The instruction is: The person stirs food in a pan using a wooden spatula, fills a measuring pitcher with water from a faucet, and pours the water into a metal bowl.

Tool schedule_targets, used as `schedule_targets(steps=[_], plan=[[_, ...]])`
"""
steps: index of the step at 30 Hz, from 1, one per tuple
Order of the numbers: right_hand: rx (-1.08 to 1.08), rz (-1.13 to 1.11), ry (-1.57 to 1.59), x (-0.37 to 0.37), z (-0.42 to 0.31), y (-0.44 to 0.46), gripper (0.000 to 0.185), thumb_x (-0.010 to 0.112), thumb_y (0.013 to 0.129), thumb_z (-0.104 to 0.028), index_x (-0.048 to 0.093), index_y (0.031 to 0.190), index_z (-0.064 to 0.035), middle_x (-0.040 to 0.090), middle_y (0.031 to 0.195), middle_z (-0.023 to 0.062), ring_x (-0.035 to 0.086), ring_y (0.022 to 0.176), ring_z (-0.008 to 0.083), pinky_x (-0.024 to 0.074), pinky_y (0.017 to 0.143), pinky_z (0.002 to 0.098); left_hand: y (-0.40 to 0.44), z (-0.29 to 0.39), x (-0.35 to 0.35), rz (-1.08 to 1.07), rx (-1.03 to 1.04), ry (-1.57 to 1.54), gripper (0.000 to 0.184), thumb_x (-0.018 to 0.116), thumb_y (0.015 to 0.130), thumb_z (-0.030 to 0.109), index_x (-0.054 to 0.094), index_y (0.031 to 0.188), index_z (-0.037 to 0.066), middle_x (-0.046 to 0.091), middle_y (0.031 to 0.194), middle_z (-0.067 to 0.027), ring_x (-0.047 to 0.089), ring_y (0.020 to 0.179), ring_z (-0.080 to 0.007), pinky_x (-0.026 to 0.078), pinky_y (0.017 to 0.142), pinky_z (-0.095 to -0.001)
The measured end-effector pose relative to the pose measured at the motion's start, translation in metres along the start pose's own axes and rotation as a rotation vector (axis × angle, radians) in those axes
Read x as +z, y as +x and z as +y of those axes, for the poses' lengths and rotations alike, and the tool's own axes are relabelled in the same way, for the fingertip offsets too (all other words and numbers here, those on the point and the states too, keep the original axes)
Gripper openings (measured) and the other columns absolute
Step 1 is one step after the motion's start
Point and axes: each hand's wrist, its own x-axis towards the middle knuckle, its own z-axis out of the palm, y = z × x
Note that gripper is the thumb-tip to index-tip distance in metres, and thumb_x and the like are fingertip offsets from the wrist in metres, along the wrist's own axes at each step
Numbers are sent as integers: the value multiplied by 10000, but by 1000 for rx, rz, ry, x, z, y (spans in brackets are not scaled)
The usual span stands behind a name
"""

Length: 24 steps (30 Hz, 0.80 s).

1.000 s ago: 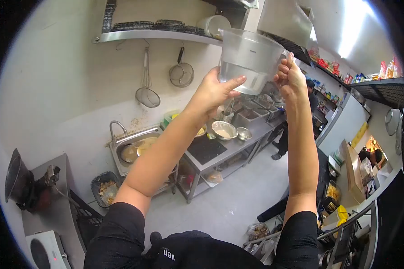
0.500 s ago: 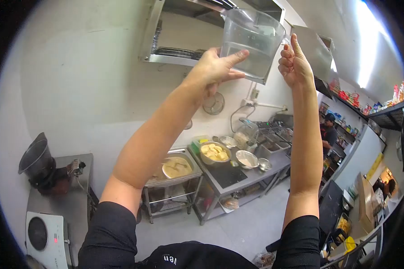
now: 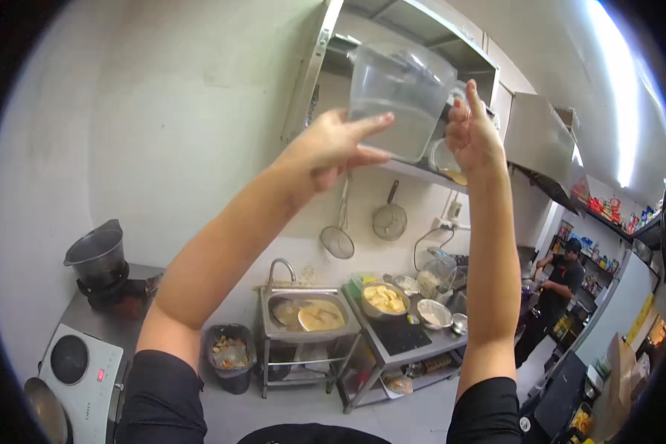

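A clear plastic jug (image 3: pixel 403 100) is raised in front of the metal wall shelf (image 3: pixel 399 169). My right hand (image 3: pixel 475 133) is closed around its handle, thumb pointing up. My left hand (image 3: pixel 337 148) cradles the lower left side, thumb across the front and fingers near the base; motion blurs it slightly. The lower part of the jug looks hazy, and I cannot tell for sure whether it holds liquid. Behind the jug, close to my right hand, a round clear container (image 3: pixel 444 159) sits on the shelf.
Two strainers (image 3: pixel 338 242) hang below the shelf. Underneath stand a sink (image 3: pixel 325 337) of cloudy liquid, a waste bin (image 3: pixel 230 355), and a steel table with a bowl of yellow chunks (image 3: pixel 385 300). An induction cooker (image 3: pixel 81 377) is at left. A person (image 3: pixel 562 288) stands at far right.
My view has shifted, bringing more of the shelf, the strainers and the bin into sight. The jug stays raised between both hands, now slightly lower and further left in view.
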Motion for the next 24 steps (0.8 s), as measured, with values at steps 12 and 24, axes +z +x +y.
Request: schedule_targets(steps=[12,24], plan=[[156,-121,80,-18,52,-90,340,578,850,-481,541,809,-145,391,564,-77,277,396,14,188,351,165,-84,-24,-15,-40,-235,-77,650,631,854,250,272,1289,-72,470,1198,-192,641,799,-202,567,744,-278],[220,39,53,-95,109,-110,342,587,843,-483,520,823,-149,381,553,-84,291,382,11,190,332,165,-89,-125,5,38,-452,-67,680,684,811,282,310,1282,-34,493,1165,-168,617,821,-192,570,712,-287]])
